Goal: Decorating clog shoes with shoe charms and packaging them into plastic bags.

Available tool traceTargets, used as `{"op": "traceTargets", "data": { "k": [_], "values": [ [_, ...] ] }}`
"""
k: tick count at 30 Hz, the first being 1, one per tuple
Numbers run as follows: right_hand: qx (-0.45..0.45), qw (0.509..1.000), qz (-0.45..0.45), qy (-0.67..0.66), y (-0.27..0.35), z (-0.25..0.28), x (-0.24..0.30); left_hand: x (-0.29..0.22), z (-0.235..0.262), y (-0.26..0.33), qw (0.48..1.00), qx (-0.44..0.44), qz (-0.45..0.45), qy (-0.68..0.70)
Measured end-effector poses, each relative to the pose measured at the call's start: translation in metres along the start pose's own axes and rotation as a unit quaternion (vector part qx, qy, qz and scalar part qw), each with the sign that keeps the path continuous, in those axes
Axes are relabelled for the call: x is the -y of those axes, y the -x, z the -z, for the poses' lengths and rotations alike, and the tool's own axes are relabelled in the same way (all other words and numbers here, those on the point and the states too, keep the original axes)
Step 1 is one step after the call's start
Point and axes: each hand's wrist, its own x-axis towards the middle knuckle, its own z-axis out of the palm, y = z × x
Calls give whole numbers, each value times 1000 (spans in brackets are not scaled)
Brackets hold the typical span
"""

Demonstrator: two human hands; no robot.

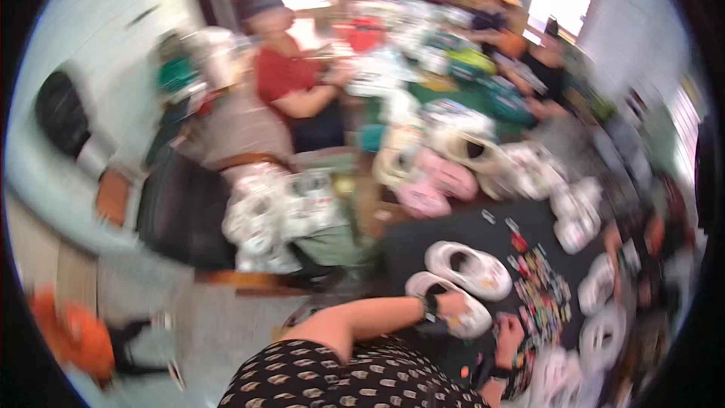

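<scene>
Nearest, the left hand rests on a white foam clog on the black table mat, fingers curled over its heel end; the picture is smeared by motion, so whether it grips or only steadies the shoe I cannot tell. The right hand sits just right of that clog, fingers bent at the edge of a heap of small coloured shoe charms; whether it pinches one is also too blurred to tell.

The clog looks light, moulded and springy, likely stiff enough to keep its shape yet yielding under a squeeze. Its smooth skin may slip, so the heel rim or the side wall by the opening seems the sound hold. The charms look tiny and hard, best taken between fingertips.

Just beyond the left hand lies a second white clog, with more white clogs ringing the charms to the right. Farther off are pink clogs and other people seated at a crowded table.
</scene>
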Motion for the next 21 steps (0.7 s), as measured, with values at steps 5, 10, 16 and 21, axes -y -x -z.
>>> {"op": "traceTargets", "data": {
  "k": [5, 10, 16, 21],
  "values": [
    [-99, 985, -35, 135, 34, 18, 12, -13, 59, 28, 979, 113, 106, 133],
    [-147, 972, -68, 172, 78, 30, -19, -41, 102, 20, 968, 189, 144, 85],
    [-159, 970, -44, 177, 77, 6, 17, -32, 130, 19, 956, -162, 161, 185],
    [-120, 973, 64, 186, 22, -17, 55, 3, 133, -7, 850, -56, 253, 458]
  ]
}}
